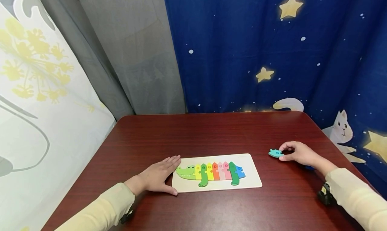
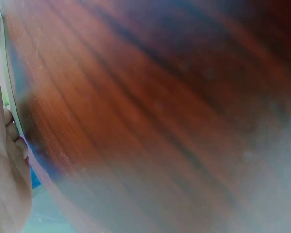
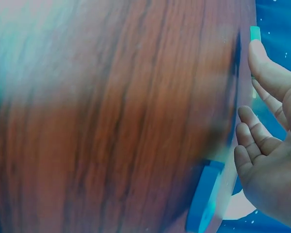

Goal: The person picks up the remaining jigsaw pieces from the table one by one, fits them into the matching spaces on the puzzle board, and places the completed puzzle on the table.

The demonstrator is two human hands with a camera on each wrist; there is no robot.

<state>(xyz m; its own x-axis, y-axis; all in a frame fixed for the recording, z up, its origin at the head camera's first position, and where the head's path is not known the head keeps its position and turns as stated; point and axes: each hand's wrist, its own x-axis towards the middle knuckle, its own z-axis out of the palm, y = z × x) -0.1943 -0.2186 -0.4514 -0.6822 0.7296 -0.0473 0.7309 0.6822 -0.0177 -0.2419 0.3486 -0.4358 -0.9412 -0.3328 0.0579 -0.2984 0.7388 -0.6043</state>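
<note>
A cream puzzle board (image 1: 252, 177) lies on the table, with a crocodile of coloured pieces on it: green head (image 1: 186, 172), yellow, green, orange and pink body pieces, and a blue piece (image 1: 241, 172) at the right end. My left hand (image 1: 158, 175) rests at the board's left end, fingers extended along the corner and thumb at the lower edge. Off to the right, my right hand (image 1: 297, 153) pinches a teal puzzle piece (image 1: 275, 153) between thumb and index finger. In the right wrist view the teal piece's edge (image 3: 255, 33) shows past the thumb tip, other fingers loosely bent.
Another blue puzzle piece (image 3: 203, 199) lies on the table by the right wrist, mostly hidden under the forearm in the head view. The dark red table (image 1: 205, 133) backs onto a grey curtain (image 1: 136, 56) and a blue starry curtain (image 1: 229, 56).
</note>
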